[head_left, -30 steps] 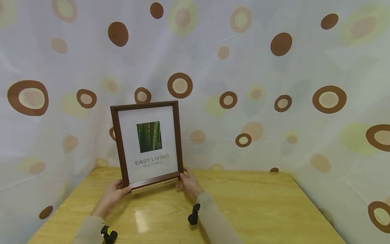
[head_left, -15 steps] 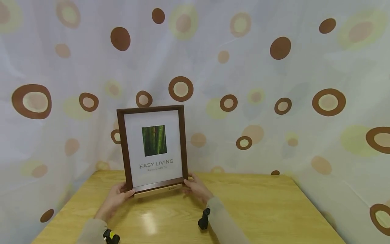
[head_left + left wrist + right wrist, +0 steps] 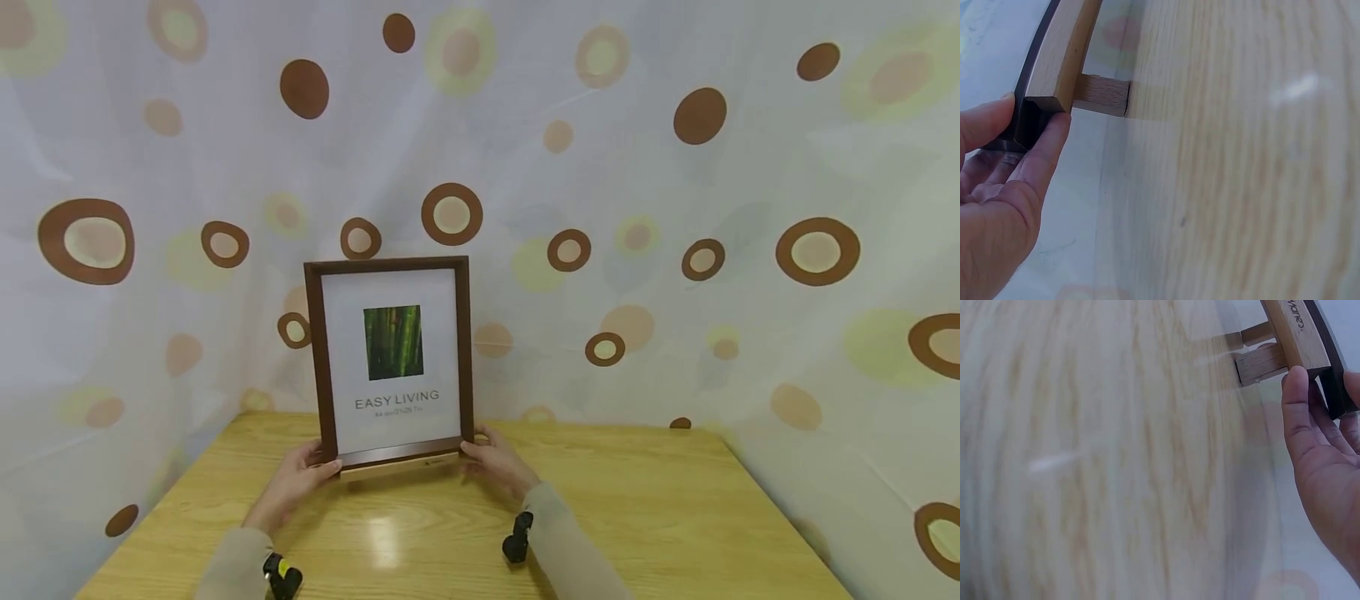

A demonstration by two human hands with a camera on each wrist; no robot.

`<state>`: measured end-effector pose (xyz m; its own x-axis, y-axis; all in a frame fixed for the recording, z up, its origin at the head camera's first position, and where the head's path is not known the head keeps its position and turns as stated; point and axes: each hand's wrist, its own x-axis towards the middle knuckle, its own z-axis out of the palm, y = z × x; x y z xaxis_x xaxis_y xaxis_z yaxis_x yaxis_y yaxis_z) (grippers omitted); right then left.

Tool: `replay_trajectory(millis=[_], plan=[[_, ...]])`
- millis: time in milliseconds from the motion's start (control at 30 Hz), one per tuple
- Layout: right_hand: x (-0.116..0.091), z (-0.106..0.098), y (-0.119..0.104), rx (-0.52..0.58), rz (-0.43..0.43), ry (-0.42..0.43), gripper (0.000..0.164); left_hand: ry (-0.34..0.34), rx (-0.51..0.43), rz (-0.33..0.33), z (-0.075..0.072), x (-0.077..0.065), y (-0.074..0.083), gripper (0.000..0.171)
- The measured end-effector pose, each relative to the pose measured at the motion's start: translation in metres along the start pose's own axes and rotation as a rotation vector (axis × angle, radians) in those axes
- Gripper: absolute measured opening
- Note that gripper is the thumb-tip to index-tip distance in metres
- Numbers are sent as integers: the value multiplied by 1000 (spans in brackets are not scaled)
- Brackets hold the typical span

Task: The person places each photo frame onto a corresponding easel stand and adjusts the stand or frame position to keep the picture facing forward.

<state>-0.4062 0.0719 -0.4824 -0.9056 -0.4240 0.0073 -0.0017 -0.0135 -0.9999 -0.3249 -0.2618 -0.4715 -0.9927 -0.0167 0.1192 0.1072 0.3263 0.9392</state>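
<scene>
Apparently, the step in hand is a careful two-handed hold: a person keeps one dark brown, rectangular picture frame [image 3: 465, 350] upright, slightly tilted, over the left-of-centre, far part of a yellow wood-grain table [image 3: 637, 500]. The person's bare left hand [image 3: 296, 482] pinches the frame's lower left corner, thumb in front and fingers underneath; the bare right hand [image 3: 498, 462] pinches the lower right corner in much the same way.

Along the frame's bottom edge runs a pale wooden bar [image 3: 397, 468] with lettering on it. One wooden foot [image 3: 1102, 94] shows below the bar in the left wrist view, and two in the right wrist view; whether they touch the table, and how many exist in all, I cannot tell for certain.

As a judgement, the next move calls for both hands acting evenly, so the frame stays level and the bar does not slip.

Counted: one frame, holding one white printed sheet [image 3: 438, 333] that reads "EASY LIVING" and carries one green bamboo picture [image 3: 393, 342]; one bar; one table; two hands; two beige sleeves [image 3: 236, 567]; two small black wrist devices [image 3: 517, 537], one per arm; behind, a pale backdrop patterned with brown rings and spots
</scene>
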Motion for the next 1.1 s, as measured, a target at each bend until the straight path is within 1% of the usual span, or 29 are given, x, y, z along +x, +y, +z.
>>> replay_trajectory(millis=[100, 200, 267, 300, 367, 533, 600, 700, 833, 1067, 1100], plan=[[-3, -3, -2, -13, -4, 19, 55, -13, -11, 8, 2, 0, 1, 53], [-7, -9, -4, -50, -2, 38, 61, -31, -45, 12, 6, 2, 3, 54], [-10, -14, -5, -68, -2, 43, 61, -41, -71, 19, 10, 3, 4, 54], [-11, -17, -5, -71, -6, 38, 61, -58, -88, 26, 12, 4, 4, 54], [-14, -22, -5, -100, -5, 35, 60, -59, -81, 28, 16, 4, 5, 54], [-21, -32, -6, -123, -7, 19, 56, -46, -42, 22, 26, 4, 6, 56], [-22, -36, -6, -110, -8, 17, 55, -43, -45, 25, 31, 5, 7, 55], [-25, -41, -5, -118, -12, 29, 54, -62, -96, 36, 36, 8, 8, 54], [-28, -46, -5, -115, -16, 40, 58, -71, -160, 34, 43, 10, 10, 54], [-36, -55, -9, -124, -12, 53, 55, -60, -39, 4, 49, 10, 14, 70], [-36, -57, -9, -114, -14, 45, 56, -67, -41, 2, 49, 11, 15, 70]])
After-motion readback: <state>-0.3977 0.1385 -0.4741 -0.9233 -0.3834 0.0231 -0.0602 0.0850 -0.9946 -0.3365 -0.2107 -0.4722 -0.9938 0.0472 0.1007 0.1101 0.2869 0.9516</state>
